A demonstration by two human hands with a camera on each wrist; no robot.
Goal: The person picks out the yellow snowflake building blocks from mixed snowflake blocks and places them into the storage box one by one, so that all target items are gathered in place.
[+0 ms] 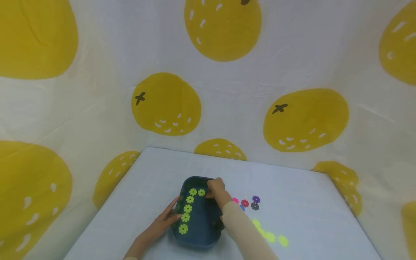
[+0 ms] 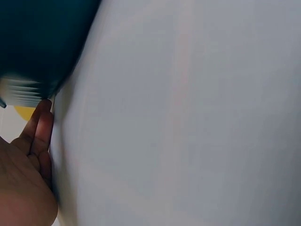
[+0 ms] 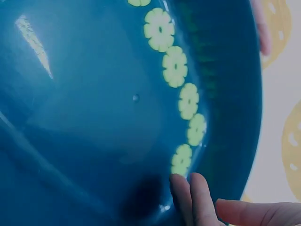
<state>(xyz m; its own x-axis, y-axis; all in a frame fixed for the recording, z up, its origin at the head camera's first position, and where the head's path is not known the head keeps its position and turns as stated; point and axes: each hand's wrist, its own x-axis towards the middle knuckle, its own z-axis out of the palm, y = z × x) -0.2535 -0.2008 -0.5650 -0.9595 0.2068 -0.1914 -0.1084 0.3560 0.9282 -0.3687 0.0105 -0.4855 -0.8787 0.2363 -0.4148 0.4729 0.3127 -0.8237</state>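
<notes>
A dark teal plastic tray [image 1: 203, 238] sits on the white-covered table. Along its left side and far end runs a curved line of several yellow-green notched plastic discs [image 1: 187, 208]. My left hand [image 1: 162, 221] holds the tray's left side, thumb over the rim and fingers stretched along the outer wall; in the left wrist view those fingers [image 2: 43, 125] touch the tray near its ribbed part. Inside the far right corner is my right hand [image 1: 216, 188]. Its fingertips [image 3: 200, 186] are right at the last disc [image 3: 182, 159] of the line, with the thumb apart from them.
Right of the tray, partly behind my right forearm, lie pink, red [image 1: 245, 203], blue, purple [image 1: 256, 199] and black [image 1: 255, 206] discs. Nearer are several more yellow-green discs [image 1: 270, 237]. A white cloth [image 1: 234, 86] printed with big yellow fruit rises around the table.
</notes>
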